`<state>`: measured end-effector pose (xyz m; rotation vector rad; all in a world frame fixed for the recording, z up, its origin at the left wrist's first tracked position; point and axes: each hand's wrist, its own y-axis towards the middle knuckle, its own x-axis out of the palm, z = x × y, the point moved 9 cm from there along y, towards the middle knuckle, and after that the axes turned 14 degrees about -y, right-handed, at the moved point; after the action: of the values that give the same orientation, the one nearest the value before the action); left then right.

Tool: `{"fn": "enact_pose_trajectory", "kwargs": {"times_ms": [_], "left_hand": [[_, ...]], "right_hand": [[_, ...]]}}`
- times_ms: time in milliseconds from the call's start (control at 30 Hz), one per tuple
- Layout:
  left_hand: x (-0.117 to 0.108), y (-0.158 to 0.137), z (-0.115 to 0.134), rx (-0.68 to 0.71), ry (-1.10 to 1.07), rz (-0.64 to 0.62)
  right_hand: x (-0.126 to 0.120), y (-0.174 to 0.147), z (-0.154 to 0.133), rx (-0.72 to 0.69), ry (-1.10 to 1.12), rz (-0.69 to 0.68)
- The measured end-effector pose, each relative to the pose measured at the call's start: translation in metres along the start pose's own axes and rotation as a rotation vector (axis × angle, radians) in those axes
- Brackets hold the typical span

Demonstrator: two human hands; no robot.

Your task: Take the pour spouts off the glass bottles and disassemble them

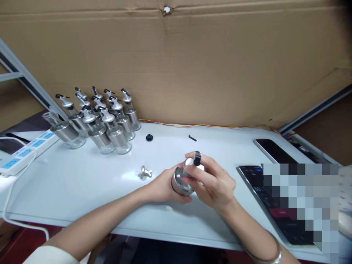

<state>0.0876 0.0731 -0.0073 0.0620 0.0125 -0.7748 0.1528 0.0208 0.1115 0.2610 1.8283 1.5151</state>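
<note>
My left hand [165, 185] is wrapped around the metal-sleeved body of an oil dispenser bottle [180, 183] near the table's front. On the bottle's neck sits a silver pourer top with a black flip cap [197, 157]. My right hand [213, 179] grips this pourer top, with its fingers bent around the sides. Left of the bottle lies a loose silver spout piece [145, 172]. A round black stopper [149, 137] and a small black strip-shaped cap [192, 138] lie farther back on the table.
Several capped oil bottles [118, 135] stand at the back left, beside one bottle without a pourer [66, 132]. A white power strip [27, 152] lies at the left edge. Two phones [272, 205] are on the right. A cardboard wall [192, 73] closes off the back.
</note>
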Motion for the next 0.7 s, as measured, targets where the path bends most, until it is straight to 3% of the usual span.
{"fn": "enact_pose_trajectory", "kwargs": {"times_ms": [300,467,700], "left_hand": [[-0.003,-0.002,-0.002,0.019,-0.029,0.040],[-0.004,-0.005,-0.002,0.002,-0.021,0.053],[-0.015,-0.010,0.012,0.180,0.099,0.146]], "right_hand": [[0.004,-0.012,0.000,0.039,-0.127,-0.004],[0.003,-0.014,-0.001,0.020,-0.065,0.085],[0.010,-0.015,-0.002,-0.055,0.098,0.064]]}}
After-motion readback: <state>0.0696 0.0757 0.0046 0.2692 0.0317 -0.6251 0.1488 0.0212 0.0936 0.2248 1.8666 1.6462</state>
